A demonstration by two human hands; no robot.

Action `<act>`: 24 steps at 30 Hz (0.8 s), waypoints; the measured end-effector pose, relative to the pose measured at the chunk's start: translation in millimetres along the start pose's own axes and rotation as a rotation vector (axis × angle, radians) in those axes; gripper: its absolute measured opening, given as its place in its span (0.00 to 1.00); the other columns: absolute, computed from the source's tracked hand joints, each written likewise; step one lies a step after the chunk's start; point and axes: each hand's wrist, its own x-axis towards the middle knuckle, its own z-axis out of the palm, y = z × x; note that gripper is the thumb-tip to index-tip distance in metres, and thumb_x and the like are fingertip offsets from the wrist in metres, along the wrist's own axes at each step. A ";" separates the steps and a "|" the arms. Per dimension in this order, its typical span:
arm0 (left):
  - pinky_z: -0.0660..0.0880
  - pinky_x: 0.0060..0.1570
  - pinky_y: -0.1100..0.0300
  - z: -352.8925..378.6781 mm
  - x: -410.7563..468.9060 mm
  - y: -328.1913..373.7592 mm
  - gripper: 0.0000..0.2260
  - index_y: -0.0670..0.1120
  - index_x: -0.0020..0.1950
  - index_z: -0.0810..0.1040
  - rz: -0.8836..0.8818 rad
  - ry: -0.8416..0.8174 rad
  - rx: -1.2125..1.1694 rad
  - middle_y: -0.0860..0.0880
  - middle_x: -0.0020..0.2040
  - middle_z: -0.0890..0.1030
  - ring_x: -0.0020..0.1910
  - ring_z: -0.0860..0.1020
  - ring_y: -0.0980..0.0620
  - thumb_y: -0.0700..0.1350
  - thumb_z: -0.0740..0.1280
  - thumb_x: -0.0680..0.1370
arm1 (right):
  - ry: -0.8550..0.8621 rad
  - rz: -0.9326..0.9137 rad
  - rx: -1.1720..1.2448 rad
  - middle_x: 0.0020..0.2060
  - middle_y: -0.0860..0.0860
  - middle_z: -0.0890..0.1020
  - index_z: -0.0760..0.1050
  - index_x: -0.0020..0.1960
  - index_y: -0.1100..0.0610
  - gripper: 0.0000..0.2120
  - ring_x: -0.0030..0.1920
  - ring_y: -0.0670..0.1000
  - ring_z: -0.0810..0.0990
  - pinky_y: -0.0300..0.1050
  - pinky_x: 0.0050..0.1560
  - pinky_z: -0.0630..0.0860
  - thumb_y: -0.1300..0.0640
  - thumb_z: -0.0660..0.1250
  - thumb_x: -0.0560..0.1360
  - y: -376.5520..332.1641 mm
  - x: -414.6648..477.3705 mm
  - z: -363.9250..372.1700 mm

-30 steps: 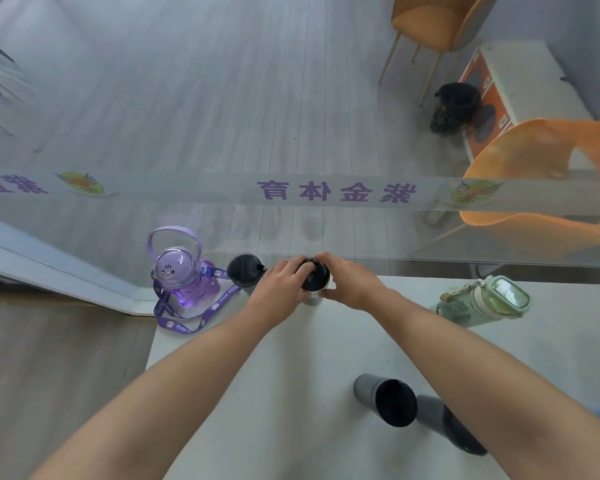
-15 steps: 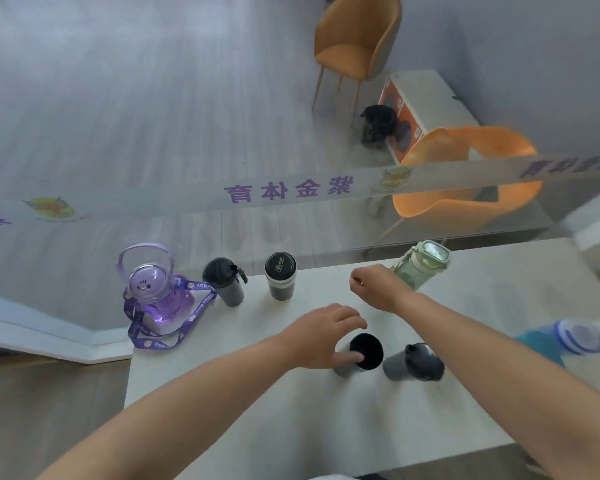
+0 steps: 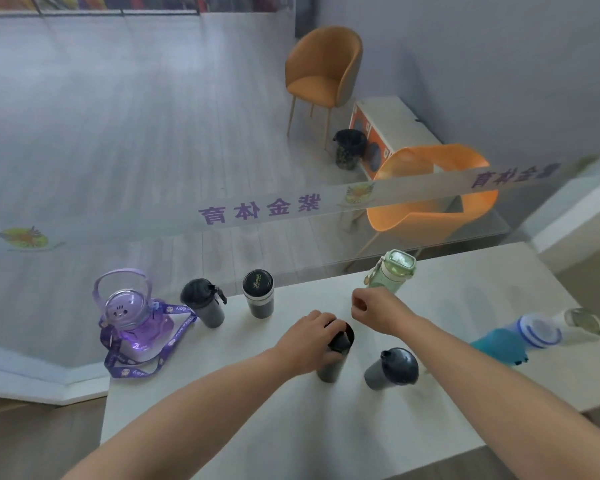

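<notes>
My left hand [image 3: 310,341] grips the top of an open grey tumbler [image 3: 333,367] that stands in the middle of the white table [image 3: 222,420]. My right hand [image 3: 378,311] hovers just behind and to the right of it, fingers curled loosely, holding nothing I can see. A second grey tumbler with a dark lid [image 3: 392,368] stands right of the gripped one. A capped dark cup [image 3: 258,294] stands farther back.
At the back left sit a purple bottle with a strap [image 3: 132,320] and a grey flip-lid bottle [image 3: 203,303]. A green bottle [image 3: 392,271] stands at the back right, a blue bottle [image 3: 513,341] lies at the right. A glass wall runs behind the table.
Both hands left the capped dark cup at the back. My left hand came forward and now grips the open grey tumbler. The view has swung to the right.
</notes>
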 end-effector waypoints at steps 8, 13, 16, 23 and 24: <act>0.74 0.54 0.49 -8.5 45.2 -28.9 0.20 0.46 0.63 0.74 -0.160 0.153 -0.026 0.46 0.58 0.78 0.54 0.74 0.42 0.48 0.70 0.73 | -0.041 -0.012 0.004 0.31 0.48 0.74 0.64 0.34 0.52 0.13 0.37 0.56 0.74 0.48 0.34 0.65 0.51 0.59 0.76 5.6 48.2 -19.1; 0.70 0.57 0.52 -25.8 72.4 -48.9 0.23 0.45 0.66 0.74 -0.313 0.188 -0.007 0.45 0.63 0.77 0.60 0.74 0.43 0.48 0.73 0.73 | -0.031 -0.057 -0.034 0.30 0.51 0.73 0.64 0.34 0.55 0.14 0.36 0.59 0.72 0.49 0.33 0.63 0.52 0.58 0.76 4.2 74.6 -27.3; 0.68 0.60 0.54 -33.8 83.7 -57.9 0.23 0.44 0.67 0.74 -0.379 0.200 -0.033 0.45 0.64 0.77 0.60 0.73 0.43 0.46 0.73 0.74 | -0.048 -0.073 -0.036 0.30 0.50 0.72 0.65 0.35 0.55 0.13 0.38 0.61 0.72 0.50 0.36 0.65 0.52 0.58 0.76 3.8 85.4 -29.6; 0.71 0.62 0.52 -38.2 98.0 -65.5 0.23 0.47 0.67 0.71 -0.448 0.208 -0.092 0.48 0.64 0.76 0.61 0.71 0.47 0.45 0.74 0.74 | -0.042 -0.074 -0.023 0.34 0.54 0.73 0.66 0.37 0.56 0.11 0.39 0.61 0.71 0.50 0.38 0.65 0.53 0.58 0.77 8.7 95.7 -23.6; 0.71 0.62 0.52 -38.1 98.6 -65.8 0.24 0.48 0.67 0.71 -0.452 0.201 -0.092 0.48 0.65 0.75 0.61 0.71 0.47 0.45 0.74 0.74 | -0.040 -0.074 -0.016 0.33 0.53 0.73 0.66 0.37 0.56 0.11 0.39 0.61 0.72 0.50 0.37 0.65 0.53 0.58 0.77 9.7 95.6 -23.0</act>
